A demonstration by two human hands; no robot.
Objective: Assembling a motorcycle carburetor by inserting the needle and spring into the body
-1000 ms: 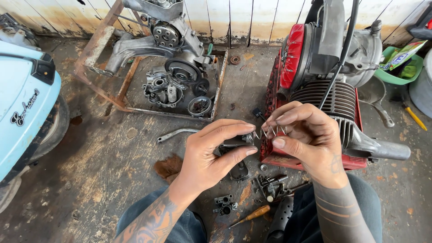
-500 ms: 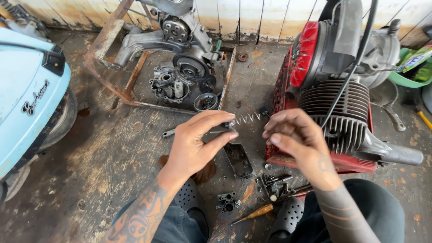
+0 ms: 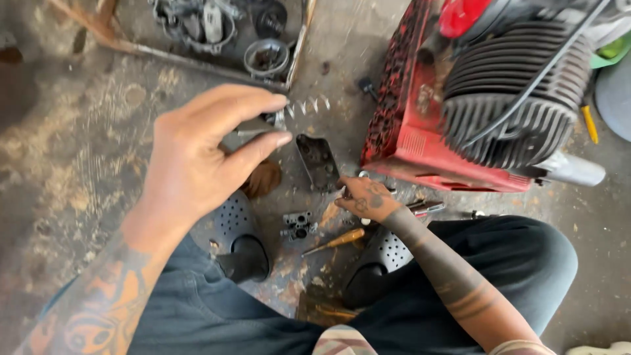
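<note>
My left hand (image 3: 204, 148) is raised close to the camera, its thumb and fingers pinched on a small metal part with a coiled spring (image 3: 307, 105) sticking out to the right. My right hand (image 3: 363, 197) is down at the concrete floor, its fingertips touching small loose parts beside a dark rectangular metal cover (image 3: 317, 161). The red engine (image 3: 420, 131) with its grey finned cylinder (image 3: 519, 105) stands just right of both hands.
A small carburettor-like part (image 3: 298, 225) and a wooden-handled screwdriver (image 3: 335, 241) lie between my black perforated clogs (image 3: 240, 227). A rusty metal frame (image 3: 197, 59) with engine parts lies at the top. A brown rag (image 3: 263, 179) lies under my left hand.
My right hand has let go of the spring end and dropped to the floor by the engine. My left hand has lifted towards the camera with the spring part. The view tilted down.
</note>
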